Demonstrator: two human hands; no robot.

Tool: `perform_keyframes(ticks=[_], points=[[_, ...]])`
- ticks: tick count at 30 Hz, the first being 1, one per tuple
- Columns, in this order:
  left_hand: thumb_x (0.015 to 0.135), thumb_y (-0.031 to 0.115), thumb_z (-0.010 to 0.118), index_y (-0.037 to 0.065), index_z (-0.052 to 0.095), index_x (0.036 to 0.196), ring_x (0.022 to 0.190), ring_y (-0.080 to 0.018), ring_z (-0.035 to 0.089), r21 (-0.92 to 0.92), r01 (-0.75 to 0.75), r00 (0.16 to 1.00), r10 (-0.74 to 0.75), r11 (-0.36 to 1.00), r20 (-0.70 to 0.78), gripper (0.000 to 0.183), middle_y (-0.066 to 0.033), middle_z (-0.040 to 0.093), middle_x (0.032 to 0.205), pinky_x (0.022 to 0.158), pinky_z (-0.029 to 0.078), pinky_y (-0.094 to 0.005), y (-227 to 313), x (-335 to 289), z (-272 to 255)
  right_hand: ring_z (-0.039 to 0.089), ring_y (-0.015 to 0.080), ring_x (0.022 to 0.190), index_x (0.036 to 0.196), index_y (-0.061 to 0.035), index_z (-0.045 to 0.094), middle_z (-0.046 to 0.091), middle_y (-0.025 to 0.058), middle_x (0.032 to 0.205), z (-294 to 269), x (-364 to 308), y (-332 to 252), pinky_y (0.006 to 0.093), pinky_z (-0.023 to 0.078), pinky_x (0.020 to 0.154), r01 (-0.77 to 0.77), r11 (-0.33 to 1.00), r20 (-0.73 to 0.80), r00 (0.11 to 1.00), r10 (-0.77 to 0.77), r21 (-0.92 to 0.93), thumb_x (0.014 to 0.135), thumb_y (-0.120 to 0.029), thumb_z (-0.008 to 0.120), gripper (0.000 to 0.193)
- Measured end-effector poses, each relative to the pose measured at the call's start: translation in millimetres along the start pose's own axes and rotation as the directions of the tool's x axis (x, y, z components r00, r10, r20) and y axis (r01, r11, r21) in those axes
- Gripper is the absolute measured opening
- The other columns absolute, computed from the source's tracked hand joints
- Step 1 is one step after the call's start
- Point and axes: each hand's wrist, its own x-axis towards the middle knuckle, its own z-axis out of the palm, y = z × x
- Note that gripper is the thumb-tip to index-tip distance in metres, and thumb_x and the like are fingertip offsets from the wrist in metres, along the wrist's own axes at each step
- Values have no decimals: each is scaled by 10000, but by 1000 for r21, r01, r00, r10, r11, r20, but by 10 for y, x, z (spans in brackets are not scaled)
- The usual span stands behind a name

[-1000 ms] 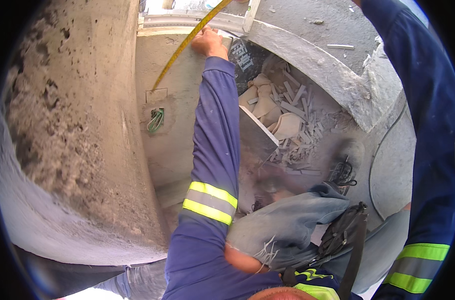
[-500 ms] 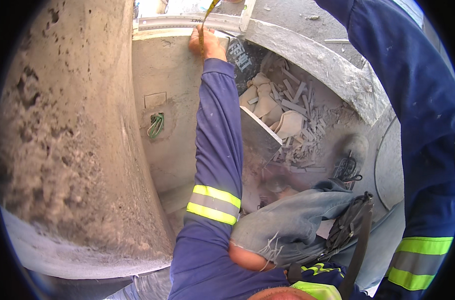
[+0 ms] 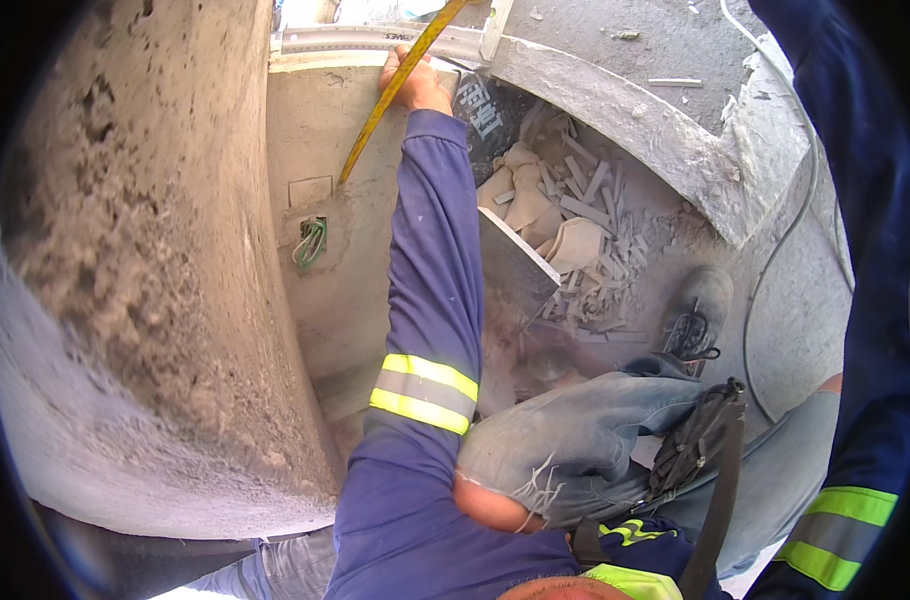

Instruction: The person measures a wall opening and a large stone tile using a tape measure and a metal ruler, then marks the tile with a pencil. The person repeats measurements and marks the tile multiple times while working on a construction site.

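Note:
My left hand (image 3: 415, 85) reaches to the top edge of the concrete wall, its fingers curled against a metal square (image 3: 365, 40) lying along that edge. A yellow tape measure blade (image 3: 400, 85) slants down past this hand, its lower end hanging before the wall face near an opening with green wires (image 3: 311, 243). The blade's upper end leaves the picture at the top. My right arm (image 3: 865, 250) rises along the right side in a blue sleeve; I cannot see its hand.
A rough concrete wall (image 3: 165, 300) stands close on the left. Below the curved ledge (image 3: 635, 125) lie broken strips and rubble (image 3: 585, 230), beside a leaning grey panel (image 3: 520, 255). My bent knee and shoe (image 3: 700, 305) are near it. A cable (image 3: 775, 260) runs down the right.
The tape blade has swung away from my left hand, and its lower end now hangs lower and further left. My right arm has shifted right, uncovering the cable.

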Motion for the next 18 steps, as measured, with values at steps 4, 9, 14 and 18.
perform_keyframes(ticks=[4, 9, 14, 18], points=[[1105, 144, 651, -103, 698, 1027, 562, -153, 592, -15, 77, 993, -75, 997, 86, 263, -102, 678, 763, 443, 396, -319, 9, -288, 454, 749, 377, 888, 951, -97, 828, 784, 163, 907, -127, 91, 89, 520, 566, 770, 1, 994, 96, 995, 9, -107, 902, -251, 739, 185], [1148, 197, 562, -37, 619, 1424, 1051, -263, 781, 125, 64, 989, -79, 990, 123, 367, -153, 738, 1312, 680, 557, -332, -3, -118, 314, 763, 384, 898, 957, -71, 831, 791, 184, 923, 36, 248, -326, 512, 578, 768, -36, 999, 113, 993, 34, 16, 877, -198, 726, 183], [1139, 185, 586, -80, 620, 1434, 1023, -283, 797, 148, 64, 989, -82, 987, 121, 398, -198, 754, 1272, 633, 553, -334, 61, -354, 412, 773, 386, 881, 933, -44, 829, 785, 199, 887, 223, 286, -431, 499, 591, 755, 12, 1000, 32, 999, -13, 28, 871, -150, 696, 181], [1134, 201, 596, -76, 598, 1469, 1026, -278, 794, 173, 58, 985, -85, 983, 153, 434, -197, 748, 1278, 645, 559, -337, 162, -358, 323, 781, 381, 861, 918, -32, 830, 788, 199, 880, 120, 276, -478, 496, 598, 755, 72, 997, 21, 997, -73, 40, 866, -142, 692, 184]])
